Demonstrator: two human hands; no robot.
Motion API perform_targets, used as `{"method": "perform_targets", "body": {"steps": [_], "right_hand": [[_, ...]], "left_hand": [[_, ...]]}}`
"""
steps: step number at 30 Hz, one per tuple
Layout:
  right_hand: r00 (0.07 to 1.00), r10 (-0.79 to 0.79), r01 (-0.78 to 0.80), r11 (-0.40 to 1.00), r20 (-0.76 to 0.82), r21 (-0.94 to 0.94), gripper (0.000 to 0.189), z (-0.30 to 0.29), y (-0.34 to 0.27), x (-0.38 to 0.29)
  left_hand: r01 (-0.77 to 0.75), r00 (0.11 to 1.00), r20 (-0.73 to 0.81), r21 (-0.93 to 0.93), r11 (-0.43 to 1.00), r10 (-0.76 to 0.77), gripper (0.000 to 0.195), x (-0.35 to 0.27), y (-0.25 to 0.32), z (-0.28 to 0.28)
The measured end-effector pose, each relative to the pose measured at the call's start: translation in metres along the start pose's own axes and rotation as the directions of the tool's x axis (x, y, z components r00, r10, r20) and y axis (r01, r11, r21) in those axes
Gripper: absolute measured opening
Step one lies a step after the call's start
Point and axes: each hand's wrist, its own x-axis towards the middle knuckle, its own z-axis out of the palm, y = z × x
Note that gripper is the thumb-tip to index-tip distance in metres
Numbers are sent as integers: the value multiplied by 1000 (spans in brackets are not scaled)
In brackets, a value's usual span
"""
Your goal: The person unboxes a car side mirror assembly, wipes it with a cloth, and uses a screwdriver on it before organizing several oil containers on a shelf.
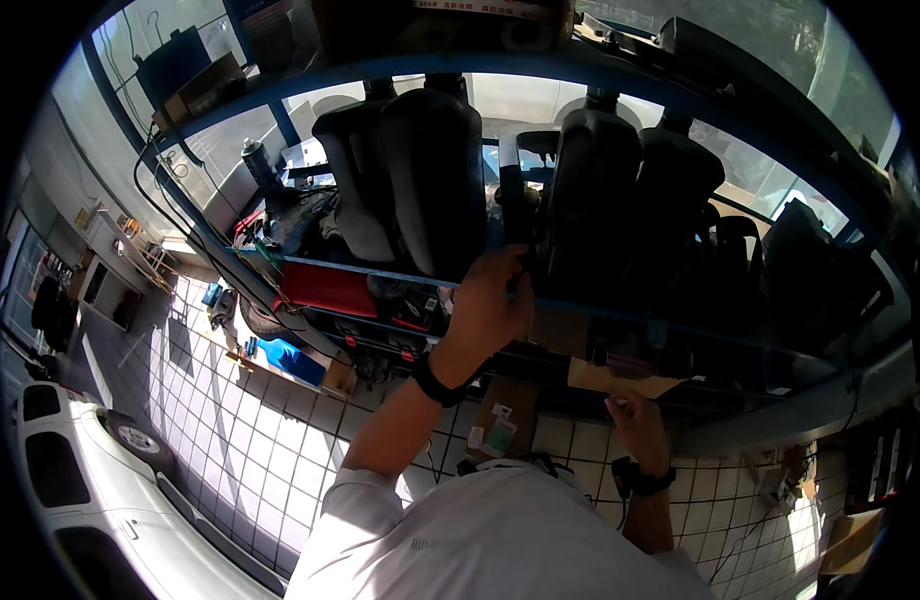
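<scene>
My left hand (494, 296) reaches over the front edge of a blue metal shelf (422, 278). Its fingertips are at the lower end of a dark upright part (514, 202); deep shadow hides whether they grip it. Bulky black padded pieces, like car seat parts, stand on both sides, one (434, 180) to the left and another (595, 187) to the right. My right hand (640, 426) hangs lower, in front of the rack, with fingers partly bent. No object shows in it, but its grasp is unclear. Both wrists wear black bands.
Below the shelf lie a red case (329, 289) and a cardboard box (503, 420). A spray can (259, 161) and loose cables are at the shelf's left end. A blue jug (291, 361) stands on the left, by the tiled floor (242, 420). A white vehicle (122, 495) is at lower left.
</scene>
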Motion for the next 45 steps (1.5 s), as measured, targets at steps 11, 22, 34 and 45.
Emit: {"method": "perform_targets", "body": {"steps": [11, 22, 34, 45], "right_hand": [[999, -34, 34, 998, -3, 51, 23, -49, 66, 23], [999, 34, -33, 999, -33, 42, 29, -48, 34, 23], [1000, 28, -27, 998, -8, 48, 24, -25, 12, 17], [949, -83, 118, 988, -304, 97, 24, -51, 5, 35]], "left_hand": [[176, 965, 56, 592, 787, -257, 76, 35, -94, 80], [174, 961, 40, 678, 714, -272, 68, 38, -98, 69], [79, 971, 72, 800, 594, -226, 60, 25, -113, 67], [117, 993, -28, 358, 926, -114, 41, 53, -32, 29]]}}
